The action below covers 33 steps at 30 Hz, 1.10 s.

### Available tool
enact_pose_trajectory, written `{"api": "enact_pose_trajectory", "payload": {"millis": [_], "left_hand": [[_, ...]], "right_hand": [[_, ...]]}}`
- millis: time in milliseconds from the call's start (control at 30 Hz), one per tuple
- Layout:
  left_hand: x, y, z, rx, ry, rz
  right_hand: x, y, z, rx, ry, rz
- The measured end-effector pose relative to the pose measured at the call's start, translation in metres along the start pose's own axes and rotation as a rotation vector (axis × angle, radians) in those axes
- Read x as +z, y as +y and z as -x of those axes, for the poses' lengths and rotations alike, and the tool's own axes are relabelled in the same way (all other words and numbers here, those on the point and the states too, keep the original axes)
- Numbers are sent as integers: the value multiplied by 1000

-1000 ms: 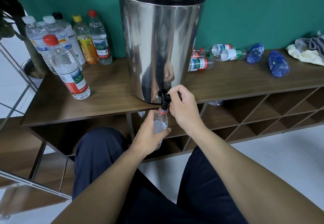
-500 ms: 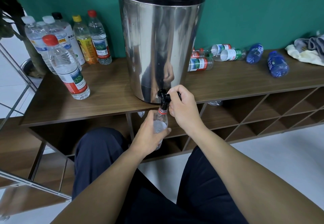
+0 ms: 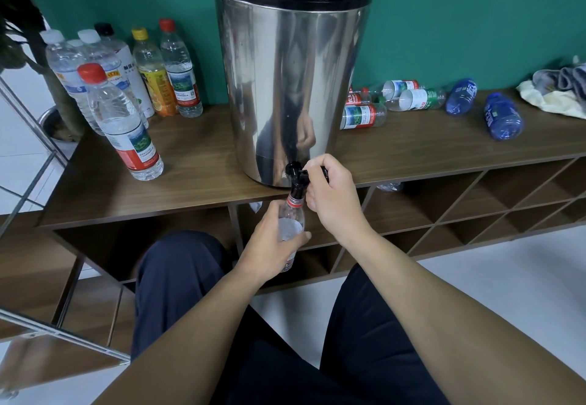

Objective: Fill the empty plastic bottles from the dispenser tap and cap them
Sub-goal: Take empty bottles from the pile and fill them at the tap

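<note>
Standing on the bench, steel dispenser. Right hand closed on tap lever; left hand gripping bottle beneath spout. Risk: overflow if lever held late, or spill if mouth drifts off spout. Bottle long axis near vertical, mouth up.

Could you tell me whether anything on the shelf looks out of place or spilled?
No spill shows. The only untidy spot is right of the dispenser: several bottles lie on their sides, two of them blue, beside crumpled cloths.
</note>
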<state>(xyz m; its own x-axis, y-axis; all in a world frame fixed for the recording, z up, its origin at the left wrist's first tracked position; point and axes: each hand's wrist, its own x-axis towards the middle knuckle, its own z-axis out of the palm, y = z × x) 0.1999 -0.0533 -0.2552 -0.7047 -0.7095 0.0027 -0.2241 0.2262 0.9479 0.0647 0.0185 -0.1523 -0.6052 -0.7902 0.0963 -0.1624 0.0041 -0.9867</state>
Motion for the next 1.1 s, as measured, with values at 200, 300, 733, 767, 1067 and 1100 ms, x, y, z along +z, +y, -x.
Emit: {"api": "enact_pose_trajectory", "payload": {"millis": [200, 300, 733, 767, 1067, 1100], "left_hand": [[-1, 2, 0, -23, -8, -9], [0, 1, 1, -17, -4, -21], [0, 1, 1, -10, -4, -11], [0, 2, 1, -12, -6, -13], [0, 3, 2, -17, -3, -13], [0, 3, 2, -18, -4, -12]], "right_hand": [[0, -1, 1, -1, 4, 4], [0, 0, 1, -1, -1, 3], [0, 1, 0, -2, -1, -3], [0, 1, 1, -3, -4, -3], [0, 1, 0, -1, -7, 2], [0, 1, 0, -1, -8, 2]]}}
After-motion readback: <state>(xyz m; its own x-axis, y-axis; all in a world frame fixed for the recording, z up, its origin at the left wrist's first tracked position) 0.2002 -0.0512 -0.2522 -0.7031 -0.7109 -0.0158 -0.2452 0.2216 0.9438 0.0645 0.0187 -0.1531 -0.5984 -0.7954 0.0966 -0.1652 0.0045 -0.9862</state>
